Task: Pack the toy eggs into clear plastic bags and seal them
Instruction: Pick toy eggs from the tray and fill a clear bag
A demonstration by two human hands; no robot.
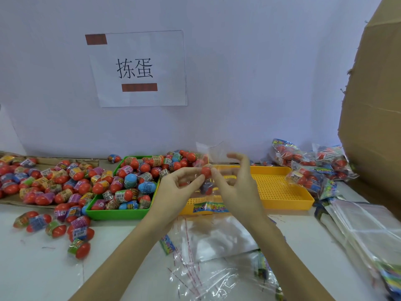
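Head view, hands: you are holding a red toy egg [206, 172] up over the yellow tray [282, 192], with your left hand [180, 187] and right hand [234, 183] meeting on it.
Left grip: your left fingertips are pinching the egg from its left side.
Right grip: your right fingers are curling in against the egg's right side and the film around it; the upper fingers are blurring, so I cannot tell how firmly they are closing.
Clear bag: a clear bag [213, 148] is rising behind the egg and hanging below it, with a darker egg [206, 187] seemingly sitting low inside.
Slip risk: the film is looking slick and loose, so the red egg is probably liable to miss the mouth and drop onto the tray if you are letting go early.
Spill risk: the lower egg may be tipping out if the bag's mouth is sagging.
Seal risk: film bunching under your fingers may be leaving the flap creased.
Supply: loose eggs are filling the green tray [121, 213], and spare bags [217, 240] are lying on the bench [32, 268] below your wrists.
Done: packed bags [312, 168] are piling up beyond the yellow tray.
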